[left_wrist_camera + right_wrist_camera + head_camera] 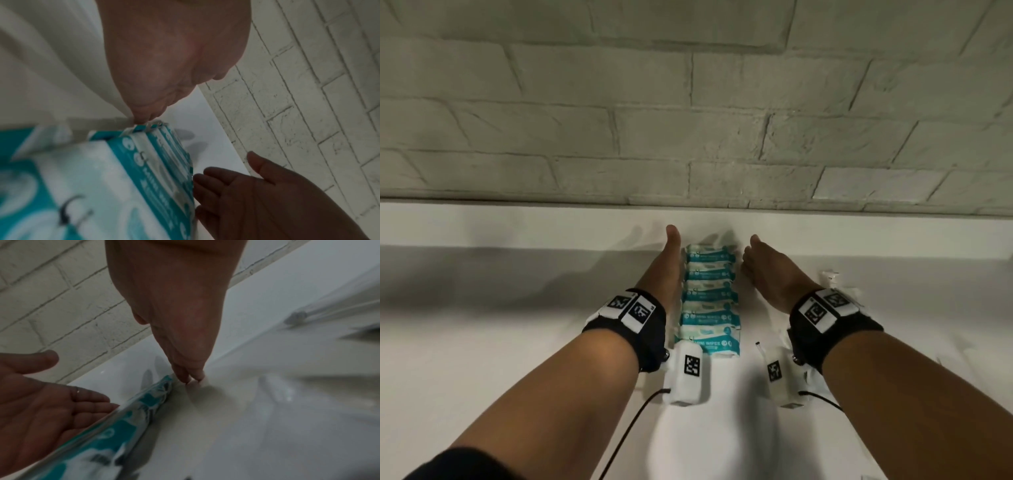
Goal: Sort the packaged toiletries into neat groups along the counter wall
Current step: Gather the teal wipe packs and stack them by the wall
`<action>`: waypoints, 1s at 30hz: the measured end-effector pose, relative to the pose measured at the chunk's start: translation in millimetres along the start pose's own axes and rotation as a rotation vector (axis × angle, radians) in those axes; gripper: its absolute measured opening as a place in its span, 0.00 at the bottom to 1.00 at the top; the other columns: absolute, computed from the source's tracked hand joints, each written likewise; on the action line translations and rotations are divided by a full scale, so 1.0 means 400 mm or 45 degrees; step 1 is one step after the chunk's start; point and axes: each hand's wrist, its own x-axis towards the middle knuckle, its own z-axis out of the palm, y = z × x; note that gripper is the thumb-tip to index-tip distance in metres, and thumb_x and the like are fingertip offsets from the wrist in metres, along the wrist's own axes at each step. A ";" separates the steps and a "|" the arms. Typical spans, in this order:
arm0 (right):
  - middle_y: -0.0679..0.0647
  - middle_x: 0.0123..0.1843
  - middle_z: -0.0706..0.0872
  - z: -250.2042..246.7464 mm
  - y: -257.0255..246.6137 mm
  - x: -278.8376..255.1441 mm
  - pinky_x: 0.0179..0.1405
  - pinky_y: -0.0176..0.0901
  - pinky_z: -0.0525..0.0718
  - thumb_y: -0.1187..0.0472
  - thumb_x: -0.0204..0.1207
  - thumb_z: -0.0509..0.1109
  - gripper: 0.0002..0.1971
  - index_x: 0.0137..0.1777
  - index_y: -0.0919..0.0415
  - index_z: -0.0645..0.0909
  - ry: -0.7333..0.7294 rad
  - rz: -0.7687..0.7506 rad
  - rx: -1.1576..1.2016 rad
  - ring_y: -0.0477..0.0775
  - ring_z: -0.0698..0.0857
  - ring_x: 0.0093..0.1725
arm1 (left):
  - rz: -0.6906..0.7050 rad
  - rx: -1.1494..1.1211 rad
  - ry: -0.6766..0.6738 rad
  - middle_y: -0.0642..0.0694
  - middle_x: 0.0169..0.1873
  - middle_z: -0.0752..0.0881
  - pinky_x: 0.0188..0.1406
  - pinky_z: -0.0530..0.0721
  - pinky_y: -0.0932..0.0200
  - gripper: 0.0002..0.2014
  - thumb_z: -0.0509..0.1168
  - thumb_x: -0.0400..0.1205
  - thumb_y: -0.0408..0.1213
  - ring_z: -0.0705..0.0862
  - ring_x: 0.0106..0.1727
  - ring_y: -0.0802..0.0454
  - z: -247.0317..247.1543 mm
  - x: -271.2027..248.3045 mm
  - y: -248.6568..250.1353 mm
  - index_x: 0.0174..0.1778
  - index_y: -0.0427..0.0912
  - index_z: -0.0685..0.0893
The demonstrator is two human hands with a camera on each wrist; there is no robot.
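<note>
The wipe packs [709, 298] lie in a row near the counter's [482, 342] back edge. The left hand [666, 270] and right hand [770, 270], fingers straight, hold nothing. A hard push could knock the row crooked.

Pale painted brick wall [688, 102] behind a white counter [482, 342], shadowed at left.

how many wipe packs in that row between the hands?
5 wipe packs, overlapping in one row from near the wall toward the person, between the left hand and right hand. More may be hidden under the overlaps.
</note>
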 end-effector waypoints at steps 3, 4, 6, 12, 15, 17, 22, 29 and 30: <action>0.55 0.57 0.87 0.025 0.002 0.001 0.79 0.53 0.68 0.43 0.85 0.55 0.21 0.61 0.56 0.82 -0.073 -0.039 -0.134 0.55 0.79 0.68 | -0.039 -0.038 -0.140 0.33 0.54 0.89 0.60 0.84 0.38 0.45 0.44 0.72 0.78 0.88 0.58 0.35 -0.006 0.027 -0.019 0.61 0.45 0.86; 0.57 0.57 0.88 0.029 0.005 0.000 0.77 0.55 0.70 0.42 0.84 0.55 0.22 0.59 0.57 0.83 -0.099 -0.041 -0.176 0.56 0.82 0.64 | -0.048 -0.057 -0.149 0.32 0.57 0.88 0.63 0.81 0.33 0.48 0.45 0.70 0.80 0.87 0.59 0.34 -0.009 0.037 -0.027 0.63 0.42 0.86; 0.57 0.55 0.87 0.037 0.007 -0.001 0.74 0.54 0.73 0.43 0.85 0.53 0.22 0.57 0.59 0.82 -0.134 -0.031 -0.188 0.54 0.84 0.57 | -0.057 -0.066 -0.121 0.31 0.58 0.88 0.64 0.79 0.29 0.48 0.47 0.69 0.80 0.87 0.59 0.33 -0.007 0.043 -0.033 0.63 0.42 0.86; 0.53 0.44 0.86 0.041 0.001 -0.021 0.54 0.43 0.78 0.49 0.87 0.52 0.19 0.47 0.58 0.81 -0.089 0.010 -0.160 0.50 0.83 0.46 | -0.052 -0.053 -0.089 0.32 0.58 0.88 0.65 0.79 0.31 0.47 0.47 0.69 0.79 0.88 0.58 0.34 -0.013 0.038 -0.036 0.63 0.43 0.85; 0.59 0.71 0.79 0.025 -0.007 -0.045 0.73 0.48 0.71 0.52 0.88 0.51 0.22 0.72 0.65 0.73 -0.008 -0.007 -0.170 0.58 0.77 0.71 | -0.012 -0.005 -0.051 0.34 0.53 0.90 0.57 0.84 0.45 0.40 0.42 0.79 0.72 0.89 0.56 0.38 -0.024 0.015 -0.032 0.57 0.41 0.84; 0.65 0.83 0.62 0.025 -0.004 -0.054 0.79 0.55 0.61 0.49 0.87 0.51 0.29 0.82 0.65 0.58 -0.007 0.009 -0.223 0.65 0.62 0.81 | -0.017 -0.027 -0.052 0.39 0.44 0.92 0.54 0.84 0.49 0.35 0.39 0.82 0.67 0.89 0.52 0.41 -0.027 0.008 -0.041 0.48 0.43 0.82; 0.52 0.52 0.79 0.059 0.007 -0.073 0.49 0.41 0.78 0.51 0.88 0.51 0.27 0.82 0.66 0.58 -0.052 0.013 -0.132 0.46 0.79 0.44 | -0.055 -0.036 -0.101 0.34 0.57 0.89 0.69 0.77 0.36 0.49 0.40 0.71 0.78 0.88 0.59 0.36 -0.028 0.002 -0.062 0.65 0.42 0.84; 0.43 0.57 0.78 0.020 0.016 -0.098 0.57 0.39 0.74 0.45 0.84 0.56 0.32 0.84 0.60 0.57 0.068 0.148 -0.137 0.43 0.78 0.56 | 0.067 0.068 -0.031 0.48 0.65 0.78 0.61 0.70 0.58 0.36 0.37 0.85 0.63 0.79 0.67 0.49 -0.035 -0.097 -0.064 0.74 0.38 0.68; 0.48 0.69 0.77 0.018 0.017 -0.117 0.70 0.44 0.70 0.46 0.84 0.58 0.32 0.83 0.59 0.58 0.044 0.210 -0.162 0.48 0.76 0.69 | 0.088 0.044 -0.051 0.50 0.64 0.79 0.62 0.68 0.60 0.35 0.37 0.85 0.63 0.79 0.66 0.52 -0.039 -0.110 -0.074 0.71 0.40 0.71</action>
